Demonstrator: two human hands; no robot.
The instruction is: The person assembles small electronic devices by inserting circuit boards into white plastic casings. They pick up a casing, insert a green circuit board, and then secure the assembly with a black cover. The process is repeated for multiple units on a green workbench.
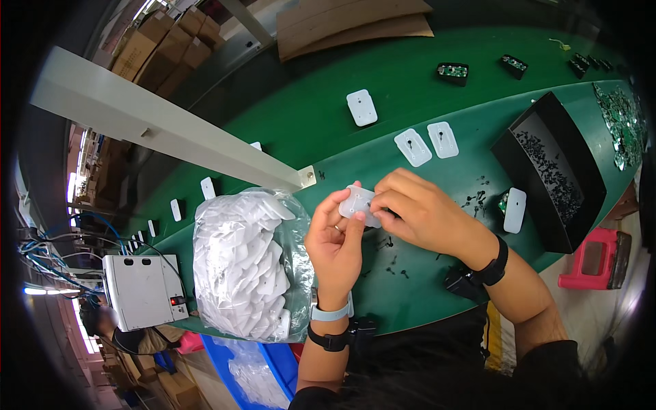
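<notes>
My left hand [335,253] grips a white plastic cover [355,202] by its edges, thumb on its face, above the green table [417,294]. At the cover's right side, my right hand [430,217] has thumb and fingertips pressed together against it. Whatever those fingertips pinch is too small or hidden to make out. Two more white covers, one [413,147] beside the other [443,140], lie beyond my hands, each with a small black part on it. Loose small black parts [476,202] are scattered on both sides of my right hand.
A clear bag [242,266] full of white covers sits at left. On the right stand a black box [555,179] of small black parts and a pile of green circuit boards [620,126]. A white post [171,123] crosses the left side. A conveyor belt [301,113] carries covers beyond.
</notes>
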